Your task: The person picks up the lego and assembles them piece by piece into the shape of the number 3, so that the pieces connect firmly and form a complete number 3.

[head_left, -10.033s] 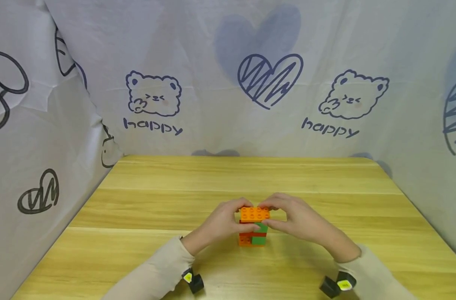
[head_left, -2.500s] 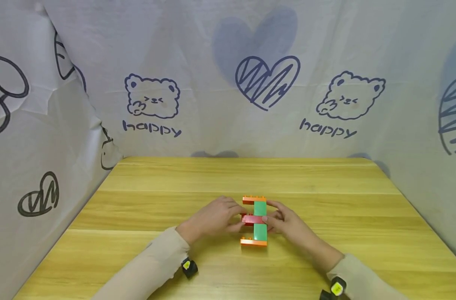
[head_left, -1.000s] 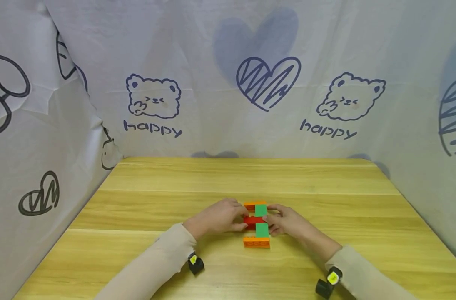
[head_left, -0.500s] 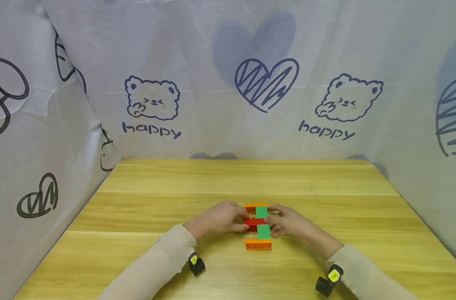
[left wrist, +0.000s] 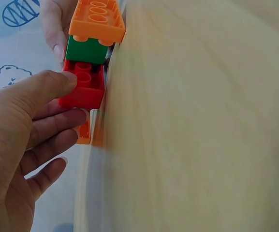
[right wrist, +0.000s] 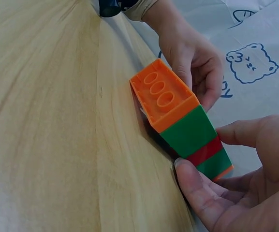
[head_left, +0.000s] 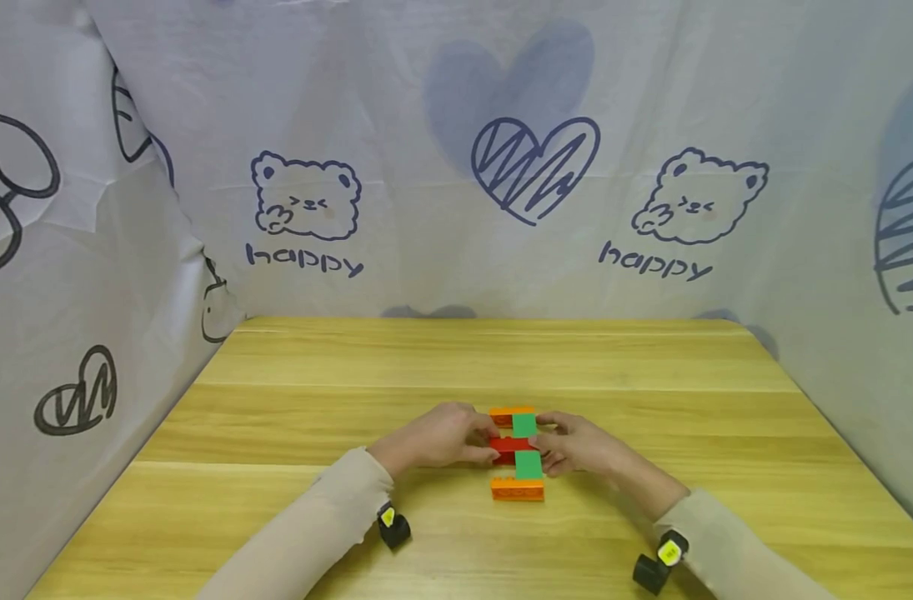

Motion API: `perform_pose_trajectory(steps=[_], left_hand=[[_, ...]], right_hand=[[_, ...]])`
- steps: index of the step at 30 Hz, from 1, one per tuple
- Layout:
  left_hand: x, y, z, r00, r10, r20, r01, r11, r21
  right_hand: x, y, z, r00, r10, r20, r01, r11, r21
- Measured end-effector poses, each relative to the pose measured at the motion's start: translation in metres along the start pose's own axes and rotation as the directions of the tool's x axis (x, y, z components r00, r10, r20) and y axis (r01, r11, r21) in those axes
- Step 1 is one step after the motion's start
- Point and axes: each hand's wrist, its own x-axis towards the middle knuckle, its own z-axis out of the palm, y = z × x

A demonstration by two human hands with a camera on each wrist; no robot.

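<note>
A small structure of toy building bricks lies on its side between the hands, opening to the left like an E. It has a near orange brick [head_left: 518, 490], a far orange brick [head_left: 503, 416], a red brick [head_left: 505, 451] across the middle and green bricks [head_left: 529, 465] linking them on the right. My left hand [head_left: 441, 435] pinches the free end of the red brick, its thumb over the studs in the left wrist view. From the right, my right hand [head_left: 587, 447] grips the structure by thumb and fingers around the red and green bricks.
The bricks are close over the wood-grain table [head_left: 313, 417]. White cloth [head_left: 418, 208] printed with hearts and bears hangs behind and at both sides. A black wrist camera [head_left: 393, 527] sits at the left cuff, another [head_left: 654, 568] at the right.
Ten seconds ago the structure stood upright with orange studs on top; it has since been laid over. The near orange brick's underside has turned toward the head camera. Hands barely moved lately.
</note>
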Motion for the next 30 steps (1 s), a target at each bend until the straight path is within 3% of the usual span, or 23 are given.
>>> perform_pose_trajectory(steps=[20,30], left_hand=[[0.0038,-0.0004,0.0004,1.000,0.031,-0.003,-0.031,0.999,0.040],[-0.0050,-0.0038,-0.0067,1.000,0.024,-0.001,-0.024,1.000,-0.006]], right_hand=[[-0.0009,-0.0032,0.0015,0.999,0.024,-0.026,-0.025,0.998,-0.051],[-0.0021,-0.0023,-0.0068,1.000,-0.005,-0.003,0.005,0.997,-0.079]])
